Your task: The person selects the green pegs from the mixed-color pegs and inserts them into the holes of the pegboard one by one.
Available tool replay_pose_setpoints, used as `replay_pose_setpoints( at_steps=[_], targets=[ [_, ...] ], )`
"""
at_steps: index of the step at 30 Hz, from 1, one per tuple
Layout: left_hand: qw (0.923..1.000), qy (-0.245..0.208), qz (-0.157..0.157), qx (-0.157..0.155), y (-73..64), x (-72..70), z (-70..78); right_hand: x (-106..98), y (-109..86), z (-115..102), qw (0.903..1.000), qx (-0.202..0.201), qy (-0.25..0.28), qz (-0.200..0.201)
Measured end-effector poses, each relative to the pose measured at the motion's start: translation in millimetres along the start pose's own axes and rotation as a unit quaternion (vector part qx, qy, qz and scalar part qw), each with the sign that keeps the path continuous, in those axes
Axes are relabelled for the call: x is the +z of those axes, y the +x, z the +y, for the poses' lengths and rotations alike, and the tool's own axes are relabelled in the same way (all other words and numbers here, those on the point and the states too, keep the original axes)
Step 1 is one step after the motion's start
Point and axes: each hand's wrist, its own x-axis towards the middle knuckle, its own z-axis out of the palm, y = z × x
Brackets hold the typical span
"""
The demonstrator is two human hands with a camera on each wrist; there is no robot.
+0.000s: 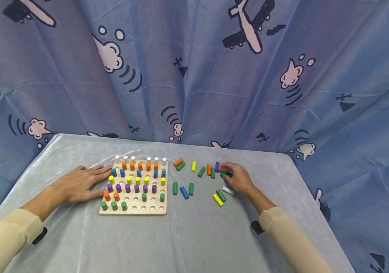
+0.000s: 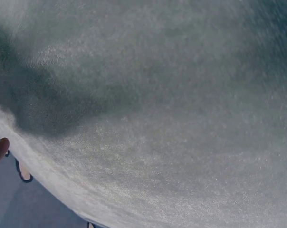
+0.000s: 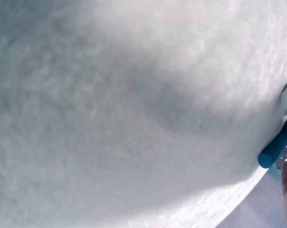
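One right hand (image 1: 239, 179): right of the head view's centre, fingers curved at a small green cylindrical peg (image 1: 225, 174) by the fingertips; cannot tell whether they pinch it.
Nearby pegs: a white cylindrical peg (image 1: 228, 190) just below the hand, a purple cylindrical peg (image 1: 217, 167) left of the fingertips.
Left hand (image 1: 81, 184): fingers straight and spread, at the left edge of a pale wooden pegboard (image 1: 133, 214), lower left of centre, bearing upright coloured pegs.
Table: pale grey cloth surface (image 1: 201, 239), lower frame.
Curtain: blue fabric (image 1: 194, 91) printed with airplanes, upper frame.
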Motion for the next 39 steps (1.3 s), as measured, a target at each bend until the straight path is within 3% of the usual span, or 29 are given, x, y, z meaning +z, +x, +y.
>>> replay_pose_setpoints(
  at_steps=[20, 29, 39],
  targets=[
    [1.0000, -0.001, 0.002, 0.004, -0.1, 0.2, -0.6, -1, -1.6, -10, 0.9998, -0.013, -0.011, 0.008],
    [1.0000, -0.004, -0.003, 0.002, -0.6, -1.1, 0.5, -3, -7.0, -41, 0.9966, -0.080, 0.009, 0.018],
    [1.0000, -0.003, -0.008, 0.005, -0.4, -2.7, 1.1, 9, -11.2, -77, 0.9869, -0.145, 0.071, -0.007]
  ],
)
